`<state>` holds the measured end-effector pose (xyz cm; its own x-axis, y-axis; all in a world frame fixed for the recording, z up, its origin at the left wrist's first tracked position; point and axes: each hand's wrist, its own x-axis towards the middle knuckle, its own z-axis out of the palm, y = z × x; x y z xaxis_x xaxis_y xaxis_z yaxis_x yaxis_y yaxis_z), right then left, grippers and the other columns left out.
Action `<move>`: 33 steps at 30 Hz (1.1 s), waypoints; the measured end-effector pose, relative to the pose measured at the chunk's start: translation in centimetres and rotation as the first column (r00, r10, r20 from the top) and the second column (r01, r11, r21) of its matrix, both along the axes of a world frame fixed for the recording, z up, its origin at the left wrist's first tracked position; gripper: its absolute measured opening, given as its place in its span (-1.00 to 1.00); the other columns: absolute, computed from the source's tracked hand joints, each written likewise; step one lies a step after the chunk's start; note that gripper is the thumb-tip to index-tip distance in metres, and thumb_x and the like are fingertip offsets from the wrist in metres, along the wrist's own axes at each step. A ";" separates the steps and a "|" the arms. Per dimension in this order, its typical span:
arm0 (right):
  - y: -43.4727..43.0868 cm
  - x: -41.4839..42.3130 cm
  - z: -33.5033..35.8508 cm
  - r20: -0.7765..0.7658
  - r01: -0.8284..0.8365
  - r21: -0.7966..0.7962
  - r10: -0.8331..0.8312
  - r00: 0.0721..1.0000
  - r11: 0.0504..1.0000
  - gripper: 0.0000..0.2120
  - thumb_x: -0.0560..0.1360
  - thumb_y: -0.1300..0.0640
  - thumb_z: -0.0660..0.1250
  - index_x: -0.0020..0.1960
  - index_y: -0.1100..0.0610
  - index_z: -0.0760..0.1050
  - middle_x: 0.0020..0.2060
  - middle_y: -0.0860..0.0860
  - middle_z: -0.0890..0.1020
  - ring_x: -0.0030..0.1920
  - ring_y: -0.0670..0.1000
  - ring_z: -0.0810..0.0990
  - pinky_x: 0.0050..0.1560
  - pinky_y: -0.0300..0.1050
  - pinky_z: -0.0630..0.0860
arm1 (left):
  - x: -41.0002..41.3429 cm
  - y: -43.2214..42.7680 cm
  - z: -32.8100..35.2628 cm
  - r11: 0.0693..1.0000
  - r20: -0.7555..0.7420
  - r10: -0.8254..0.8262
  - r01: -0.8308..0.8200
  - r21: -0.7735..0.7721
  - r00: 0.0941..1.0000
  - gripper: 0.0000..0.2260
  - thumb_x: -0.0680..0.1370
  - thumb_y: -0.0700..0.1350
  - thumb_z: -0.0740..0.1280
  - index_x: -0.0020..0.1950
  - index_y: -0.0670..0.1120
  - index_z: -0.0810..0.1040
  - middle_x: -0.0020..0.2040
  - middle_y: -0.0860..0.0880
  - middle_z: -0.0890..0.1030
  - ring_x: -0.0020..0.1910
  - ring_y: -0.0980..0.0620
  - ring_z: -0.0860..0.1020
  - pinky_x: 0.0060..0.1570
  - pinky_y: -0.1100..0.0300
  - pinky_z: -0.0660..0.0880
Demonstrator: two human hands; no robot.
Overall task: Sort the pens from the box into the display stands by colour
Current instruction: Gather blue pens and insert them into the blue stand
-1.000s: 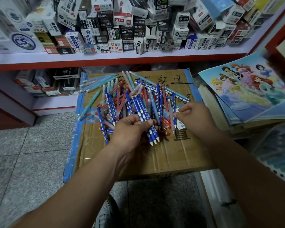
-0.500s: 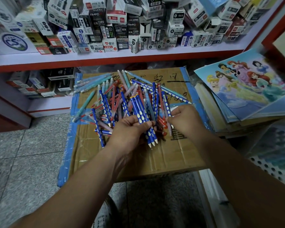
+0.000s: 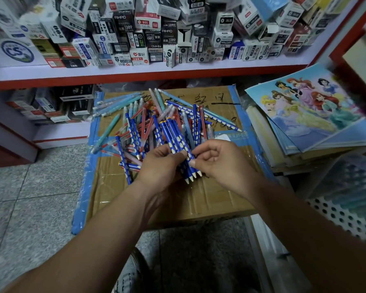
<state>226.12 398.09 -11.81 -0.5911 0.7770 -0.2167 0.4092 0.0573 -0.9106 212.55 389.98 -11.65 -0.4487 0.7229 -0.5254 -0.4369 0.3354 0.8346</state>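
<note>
Behind the left hand (image 3: 159, 168), blue pens (image 3: 172, 134) lie half hidden (tips show).

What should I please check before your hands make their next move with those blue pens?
1. Left hand grips the bundle of dark blue, white-dotted plastic pens: ok.
2. Bundle holds one colour only: ok.
3. Bundle's white tips level, pointing towards the person: ok.
4. Right hand pinches the bundle's near end: ok.
5. Mixed pile on the brown cardboard box cleared of blue pens: not ok, several lie there.
6. Display stand for blue in view: cannot tell.
</note>
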 end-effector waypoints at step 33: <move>3.3 -3.9 -2.8 0.313 0.125 0.378 -0.253 0.916 0.918 -0.66 0.48 -0.02 0.48 0.19 0.09 0.59 -0.09 -0.05 0.69 -0.12 -0.04 0.64 -0.03 -0.04 0.62 | -2.9 -1.5 0.1 0.999 -0.020 0.025 -0.024 0.032 0.999 -0.84 0.49 -0.33 0.42 0.07 -0.26 0.64 -0.08 -0.22 0.71 -0.20 -0.11 0.68 -0.22 0.06 0.67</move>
